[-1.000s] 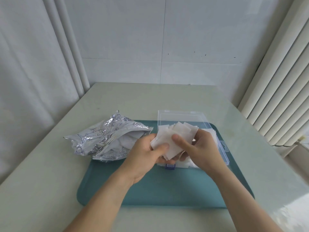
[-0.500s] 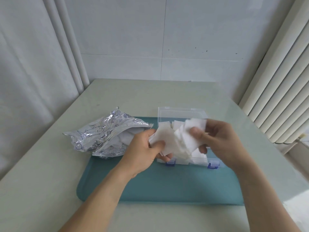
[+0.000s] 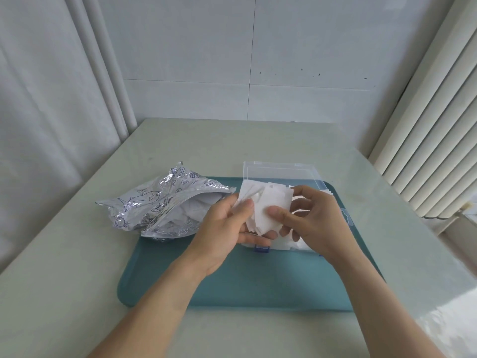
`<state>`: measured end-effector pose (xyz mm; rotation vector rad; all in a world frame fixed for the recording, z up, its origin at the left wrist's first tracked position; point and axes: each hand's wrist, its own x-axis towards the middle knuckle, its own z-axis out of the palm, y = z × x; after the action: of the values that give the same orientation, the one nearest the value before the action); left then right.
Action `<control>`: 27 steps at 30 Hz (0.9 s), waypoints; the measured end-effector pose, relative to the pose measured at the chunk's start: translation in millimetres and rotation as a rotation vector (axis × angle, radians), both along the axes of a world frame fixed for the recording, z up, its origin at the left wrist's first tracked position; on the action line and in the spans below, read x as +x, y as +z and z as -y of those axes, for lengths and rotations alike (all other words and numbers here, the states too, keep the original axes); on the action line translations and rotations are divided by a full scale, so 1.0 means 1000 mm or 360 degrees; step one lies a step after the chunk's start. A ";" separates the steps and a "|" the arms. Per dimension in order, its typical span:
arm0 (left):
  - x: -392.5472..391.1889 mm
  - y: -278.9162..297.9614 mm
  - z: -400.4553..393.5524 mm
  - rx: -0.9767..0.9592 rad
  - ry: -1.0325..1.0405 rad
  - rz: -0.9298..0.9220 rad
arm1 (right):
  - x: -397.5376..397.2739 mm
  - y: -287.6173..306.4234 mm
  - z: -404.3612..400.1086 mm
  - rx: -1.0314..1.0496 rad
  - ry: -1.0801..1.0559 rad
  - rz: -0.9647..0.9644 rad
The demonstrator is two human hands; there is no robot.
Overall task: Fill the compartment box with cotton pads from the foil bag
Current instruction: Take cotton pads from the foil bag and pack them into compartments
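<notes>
My left hand (image 3: 224,228) grips a loose stack of white square cotton pads (image 3: 265,202) just above the clear compartment box (image 3: 280,174). My right hand (image 3: 313,219) pinches the front pad of that stack between thumb and fingers. The box stands on the right part of a teal tray (image 3: 258,285) with its clear lid raised at the back and blue latches at the front. More white pads lie inside it, mostly hidden by my hands. The silver foil bag (image 3: 154,205) lies open on the tray's left edge, with white pads showing in its mouth.
The tray sits on a pale table (image 3: 77,267) that ends at a white wall behind. A curtain hangs at the left. Slatted blinds (image 3: 433,125) run along the right side, close to the table's right edge.
My right hand, which had pulled away to the right with some pads, has come back to the stack in my left hand. The view has tilted slightly.
</notes>
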<state>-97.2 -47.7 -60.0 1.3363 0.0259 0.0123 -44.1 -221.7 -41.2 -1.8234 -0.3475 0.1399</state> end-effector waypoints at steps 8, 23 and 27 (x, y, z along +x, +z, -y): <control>-0.004 0.013 -0.023 -0.0255 -0.0757 -0.0377 | 0.006 0.005 0.017 -0.0158 0.0572 0.0161; -0.004 0.010 -0.014 -0.0799 -0.0934 -0.0406 | -0.005 0.004 0.005 -0.0198 0.0362 0.0368; -0.003 0.008 -0.007 -0.0904 -0.0833 -0.0438 | -0.012 0.003 -0.002 -0.0368 0.0455 0.0196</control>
<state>-99.7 -40.8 -52.4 0.7379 -0.0828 -0.5826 -56.5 -219.3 -38.1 -2.0070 -0.7033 0.2764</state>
